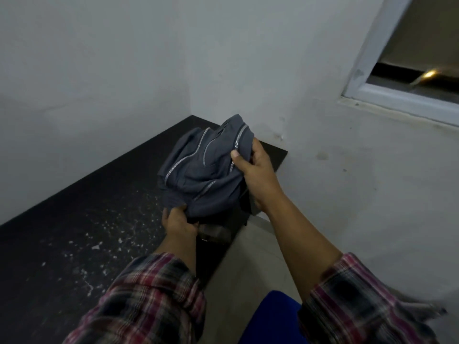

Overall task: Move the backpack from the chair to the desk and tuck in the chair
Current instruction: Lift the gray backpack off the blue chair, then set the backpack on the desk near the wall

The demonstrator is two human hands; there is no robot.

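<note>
Both hands grip the grey backpack (203, 165) near the middle of the frame: the left hand (177, 220) is closed on its lower near edge, fingers curled under the fabric, while the right hand (255, 170) clasps its right side, thumb on top and fingers wrapped around behind. Plaid sleeves (149, 299) are pushed up both forearms at the bottom of the frame. The backpack sits over the far right corner of the dark desk (74, 232), close to where the two pale walls meet; whether its full weight already rests on the surface or is partly carried by the hands cannot be told, though its soft, slumped shape suggests it is mostly down. A dark strap or buckle (213, 234) hangs off the near edge of the desk just below the left hand. White flecks are scattered across the desk in the lower left. A window (409, 70) fills the upper right. At the bottom centre a blue shape (273, 316) shows, possibly the chair, but too little is visible to be sure. Judging by this, the placing step is nearly done. The next move calls for letting go with both hands, checking that the bag does not slide off the edge, then turning to the chair to push it under the desk.
</note>
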